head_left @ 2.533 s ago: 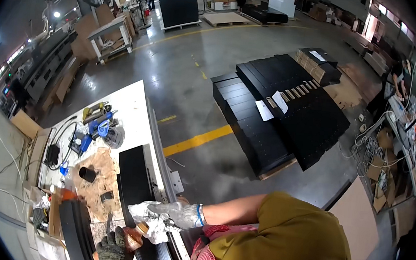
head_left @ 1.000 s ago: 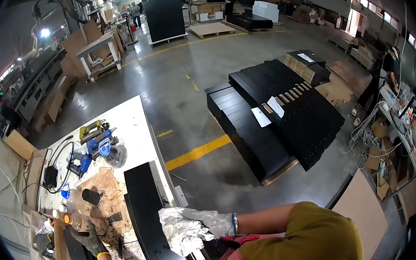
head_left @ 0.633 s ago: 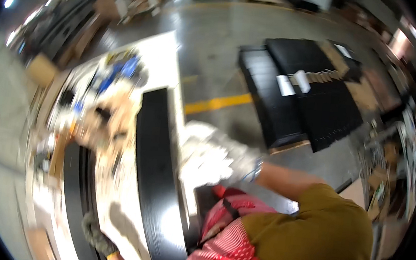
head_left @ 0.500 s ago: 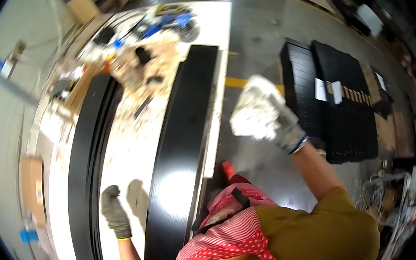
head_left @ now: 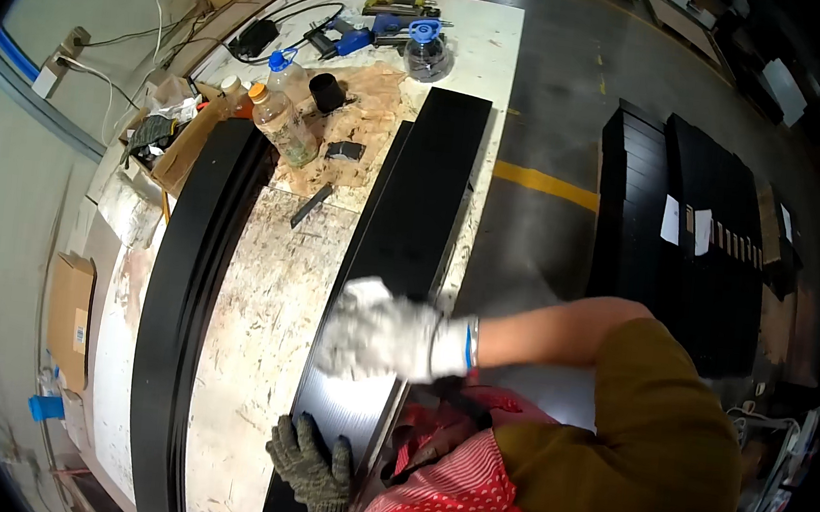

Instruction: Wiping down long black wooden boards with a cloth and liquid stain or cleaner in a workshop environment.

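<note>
Two gloved hands work on one long black panel (head_left: 401, 245) lying lengthwise on the counter (head_left: 266, 311). The left hand (head_left: 311, 459), in a dark knit glove, lies flat with fingers spread on the panel's near end, grasping nothing. Just beyond it the right hand (head_left: 378, 332), in a white glove, presses a pale cloth (head_left: 347, 344) against the panel's glossy face, fingers closed over it. To the left lies a stack of black panels (head_left: 182, 313). Farther off stand plastic bottles (head_left: 280, 120), a black cup (head_left: 328, 93) and a blue tool (head_left: 383, 28).
</note>
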The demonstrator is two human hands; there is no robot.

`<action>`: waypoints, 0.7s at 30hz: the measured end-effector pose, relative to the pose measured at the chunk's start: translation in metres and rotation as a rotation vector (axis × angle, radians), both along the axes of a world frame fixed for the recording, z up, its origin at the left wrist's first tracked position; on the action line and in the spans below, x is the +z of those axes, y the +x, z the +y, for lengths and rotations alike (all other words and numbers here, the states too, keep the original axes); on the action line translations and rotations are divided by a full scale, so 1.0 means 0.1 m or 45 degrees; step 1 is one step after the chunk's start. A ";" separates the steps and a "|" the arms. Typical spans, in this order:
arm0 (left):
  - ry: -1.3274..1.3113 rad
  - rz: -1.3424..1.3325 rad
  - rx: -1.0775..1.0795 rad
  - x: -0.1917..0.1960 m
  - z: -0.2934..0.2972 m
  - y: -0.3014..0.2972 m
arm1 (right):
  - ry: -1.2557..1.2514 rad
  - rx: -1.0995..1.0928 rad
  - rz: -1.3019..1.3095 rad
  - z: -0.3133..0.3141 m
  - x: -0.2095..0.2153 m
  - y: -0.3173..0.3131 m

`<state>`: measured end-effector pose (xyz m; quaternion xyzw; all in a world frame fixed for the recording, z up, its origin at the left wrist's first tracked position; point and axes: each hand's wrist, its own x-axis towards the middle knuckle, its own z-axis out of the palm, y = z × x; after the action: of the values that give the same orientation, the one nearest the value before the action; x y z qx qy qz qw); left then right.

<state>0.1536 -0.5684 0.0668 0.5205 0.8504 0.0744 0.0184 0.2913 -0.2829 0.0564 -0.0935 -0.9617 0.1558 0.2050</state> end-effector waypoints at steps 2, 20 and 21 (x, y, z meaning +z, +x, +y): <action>-0.007 0.011 0.009 0.05 0.03 0.03 | 0.074 0.079 0.107 1.13 0.13 0.01; -0.006 0.001 0.033 0.07 0.16 0.01 | -0.185 -1.047 -0.800 2.83 0.74 0.14; 0.015 0.007 -0.007 0.04 0.20 0.00 | 0.309 -0.693 -0.367 3.14 -0.09 0.29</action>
<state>0.1531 -0.5482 0.0711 0.5231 0.8486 0.0778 0.0132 0.3202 0.0306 0.0478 -0.3430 -0.9321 -0.0352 0.1105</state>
